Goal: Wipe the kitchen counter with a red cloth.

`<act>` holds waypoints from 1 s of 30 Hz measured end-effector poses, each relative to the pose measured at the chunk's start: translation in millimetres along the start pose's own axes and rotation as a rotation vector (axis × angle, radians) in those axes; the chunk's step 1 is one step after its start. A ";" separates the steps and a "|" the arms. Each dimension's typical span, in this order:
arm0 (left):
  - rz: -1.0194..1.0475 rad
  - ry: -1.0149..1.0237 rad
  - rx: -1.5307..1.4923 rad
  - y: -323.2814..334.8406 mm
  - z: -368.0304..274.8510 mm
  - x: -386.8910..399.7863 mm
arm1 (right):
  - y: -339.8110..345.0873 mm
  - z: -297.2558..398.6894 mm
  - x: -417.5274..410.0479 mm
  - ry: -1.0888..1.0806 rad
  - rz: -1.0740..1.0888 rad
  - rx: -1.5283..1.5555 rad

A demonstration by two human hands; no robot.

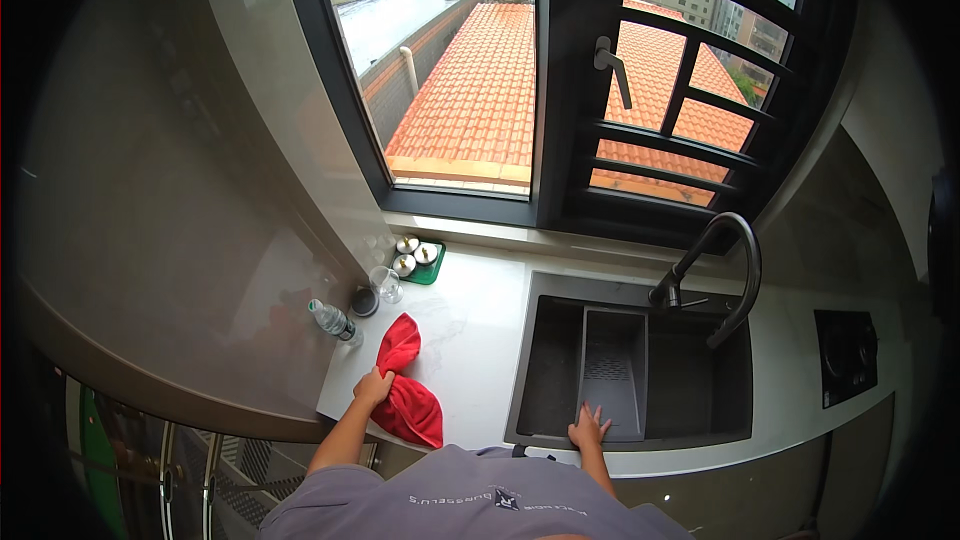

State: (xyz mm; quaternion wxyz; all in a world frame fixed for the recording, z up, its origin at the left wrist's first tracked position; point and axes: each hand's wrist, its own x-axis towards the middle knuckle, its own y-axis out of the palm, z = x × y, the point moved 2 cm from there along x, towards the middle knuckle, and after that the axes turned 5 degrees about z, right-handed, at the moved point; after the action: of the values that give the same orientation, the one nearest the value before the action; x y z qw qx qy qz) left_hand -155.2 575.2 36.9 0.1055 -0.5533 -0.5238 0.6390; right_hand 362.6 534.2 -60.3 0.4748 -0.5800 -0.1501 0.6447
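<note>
My left hand (pixel 373 387) grips a red cloth (pixel 409 403) around its bunched middle. One end of the cloth spreads over the white countertop (pixel 472 330), and the other reaches the counter's front edge. My right hand (pixel 590 427) has its fingers spread and holds nothing. It is at the near end of a grey strainer tray (pixel 611 369), by the front rim of the dark sink (pixel 697 382). The tray sits across the sink basin and has slots in its base. Whether my right palm presses on the rim or the tray, I cannot tell.
Left of the cloth are a plastic bottle (pixel 334 322), a dark round container (pixel 365 302) and a clear glass (pixel 385 283). Behind them, a green tray (pixel 432 271) carries three lidded pots (pixel 426 253). A curved faucet (pixel 739 240) arches over the sink; a black cooktop (pixel 846 356) lies farther right.
</note>
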 end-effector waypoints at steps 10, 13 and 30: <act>0.002 0.454 0.019 6.5 10.7 -46.4 | -18.6 -50.2 1.7 0.104 0.001 -0.027; 0.143 0.444 0.117 19.1 16.7 -39.9 | -31.8 -66.5 -3.1 0.175 0.007 -0.045; 0.049 0.292 0.287 40.2 -8.5 -32.3 | -68.2 -165.3 7.6 0.624 -0.208 -0.072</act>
State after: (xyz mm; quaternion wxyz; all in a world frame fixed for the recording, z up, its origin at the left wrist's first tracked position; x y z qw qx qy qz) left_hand -118.6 539.5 26.0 0.2424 -0.6318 -0.3929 0.6227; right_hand 540.6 515.5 -60.8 0.5402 -0.7476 -0.0784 0.3782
